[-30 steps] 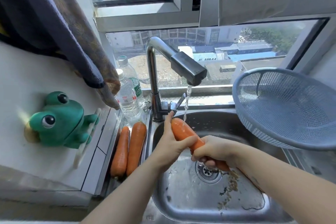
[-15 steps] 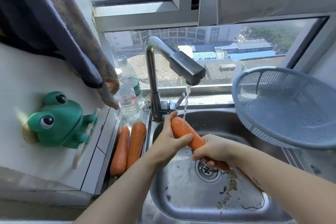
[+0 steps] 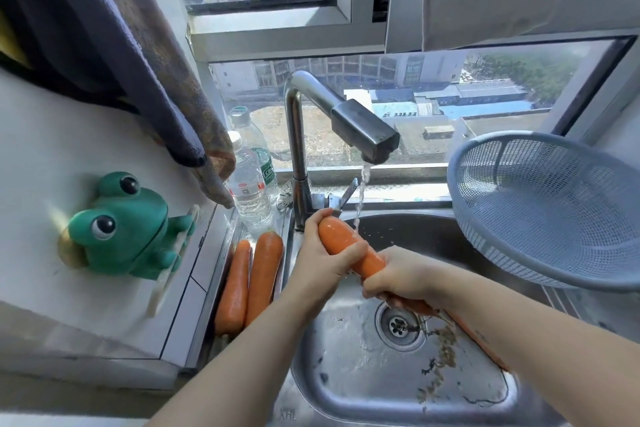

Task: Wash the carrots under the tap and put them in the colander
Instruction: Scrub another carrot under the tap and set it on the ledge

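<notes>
Holding carrot (image 3: 341, 239) under tap (image 3: 363, 135) stream | my left grip (image 3: 320, 260) curled round its far end | my right grip (image 3: 405, 274) wrapped its middle | colander (image 3: 554, 204) sat right

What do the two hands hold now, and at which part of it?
Both hold one carrot. The left hand has its grip around the thick end; the right hand has its grip further down, around the middle.

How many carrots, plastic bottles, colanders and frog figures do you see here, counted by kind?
Carrots: 3, the held carrot under the tap and two left of the sink
Plastic bottles: 2
Colanders: 1
Frog figures: 1
Total: 7
The orange strip under the right forearm may belong to the held carrot; I cannot tell.
</notes>
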A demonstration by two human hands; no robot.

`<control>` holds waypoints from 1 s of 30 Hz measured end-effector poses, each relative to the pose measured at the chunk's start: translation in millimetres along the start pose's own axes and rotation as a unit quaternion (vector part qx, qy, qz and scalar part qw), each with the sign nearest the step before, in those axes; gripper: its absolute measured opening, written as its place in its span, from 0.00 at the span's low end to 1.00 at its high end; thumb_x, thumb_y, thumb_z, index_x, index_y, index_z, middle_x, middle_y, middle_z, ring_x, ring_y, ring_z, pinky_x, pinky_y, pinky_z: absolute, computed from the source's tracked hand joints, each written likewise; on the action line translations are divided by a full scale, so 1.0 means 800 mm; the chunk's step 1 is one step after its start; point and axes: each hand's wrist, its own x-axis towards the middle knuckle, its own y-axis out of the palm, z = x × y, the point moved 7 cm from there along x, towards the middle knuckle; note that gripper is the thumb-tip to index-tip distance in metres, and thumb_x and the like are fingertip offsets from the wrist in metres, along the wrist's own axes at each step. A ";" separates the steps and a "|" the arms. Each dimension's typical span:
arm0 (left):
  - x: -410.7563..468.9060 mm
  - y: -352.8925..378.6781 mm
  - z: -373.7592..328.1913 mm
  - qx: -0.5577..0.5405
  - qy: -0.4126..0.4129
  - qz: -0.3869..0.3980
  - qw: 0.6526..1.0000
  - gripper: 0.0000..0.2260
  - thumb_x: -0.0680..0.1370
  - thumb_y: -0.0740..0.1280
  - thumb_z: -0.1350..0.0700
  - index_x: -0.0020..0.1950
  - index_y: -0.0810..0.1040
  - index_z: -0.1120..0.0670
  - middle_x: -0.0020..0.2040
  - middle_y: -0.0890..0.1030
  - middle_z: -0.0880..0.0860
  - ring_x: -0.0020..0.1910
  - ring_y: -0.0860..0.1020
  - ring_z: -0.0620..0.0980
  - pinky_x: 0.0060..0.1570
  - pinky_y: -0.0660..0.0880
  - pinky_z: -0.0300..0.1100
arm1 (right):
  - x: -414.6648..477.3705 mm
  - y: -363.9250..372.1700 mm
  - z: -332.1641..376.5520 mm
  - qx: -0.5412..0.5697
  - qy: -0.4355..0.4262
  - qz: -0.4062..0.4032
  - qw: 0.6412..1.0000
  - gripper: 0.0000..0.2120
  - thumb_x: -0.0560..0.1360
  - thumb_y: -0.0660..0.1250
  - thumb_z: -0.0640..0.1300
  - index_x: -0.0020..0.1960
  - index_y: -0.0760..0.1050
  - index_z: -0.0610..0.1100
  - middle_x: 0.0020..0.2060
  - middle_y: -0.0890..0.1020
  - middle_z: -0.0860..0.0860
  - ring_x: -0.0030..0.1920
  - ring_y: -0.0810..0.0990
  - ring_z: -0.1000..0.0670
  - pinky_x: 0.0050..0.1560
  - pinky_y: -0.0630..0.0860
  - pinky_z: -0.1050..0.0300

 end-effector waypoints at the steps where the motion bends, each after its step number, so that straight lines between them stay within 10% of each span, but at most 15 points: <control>1: 0.001 0.001 0.001 -0.009 -0.006 0.003 1.000 0.31 0.65 0.76 0.57 0.60 0.67 0.36 0.60 0.74 0.57 0.53 0.79 0.54 0.52 0.79 0.49 | -0.001 0.000 0.000 -0.001 0.002 0.002 1.000 0.05 0.70 0.66 0.34 0.38 0.70 0.40 0.26 0.70 0.47 0.22 0.68 0.53 0.28 0.66 0.59; 6: -0.002 0.000 -0.002 -0.021 -0.052 0.141 0.988 0.41 0.73 0.68 0.72 0.73 0.57 0.37 0.53 0.75 0.60 0.42 0.80 0.47 0.50 0.78 0.43 | -0.003 0.003 -0.005 0.066 0.026 0.055 0.996 0.09 0.72 0.65 0.32 0.38 0.68 0.42 0.25 0.70 0.49 0.21 0.66 0.55 0.26 0.66 0.62; 16: -0.003 -0.009 0.000 0.030 0.035 -0.051 0.998 0.22 0.67 0.75 0.50 0.56 0.71 0.38 0.57 0.77 0.54 0.50 0.80 0.50 0.50 0.81 0.50 | -0.007 0.013 0.001 0.034 0.014 0.027 0.999 0.08 0.71 0.64 0.33 0.37 0.68 0.41 0.23 0.69 0.49 0.20 0.66 0.54 0.23 0.64 0.63; 23: -0.002 -0.013 0.005 -0.080 -0.052 0.114 0.989 0.33 0.74 0.67 0.70 0.71 0.65 0.41 0.65 0.73 0.53 0.56 0.80 0.49 0.54 0.78 0.45 | -0.007 0.012 -0.009 0.110 0.058 0.112 0.986 0.09 0.73 0.64 0.32 0.40 0.67 0.42 0.25 0.69 0.50 0.21 0.66 0.56 0.23 0.67 0.65; 30: 0.003 -0.008 0.006 -0.091 -0.009 -0.010 0.996 0.25 0.68 0.77 0.59 0.58 0.72 0.41 0.60 0.75 0.58 0.53 0.79 0.54 0.45 0.79 0.46 | -0.004 0.000 0.005 -0.033 -0.004 -0.030 0.999 0.08 0.68 0.65 0.34 0.35 0.68 0.41 0.24 0.70 0.49 0.22 0.68 0.53 0.25 0.67 0.62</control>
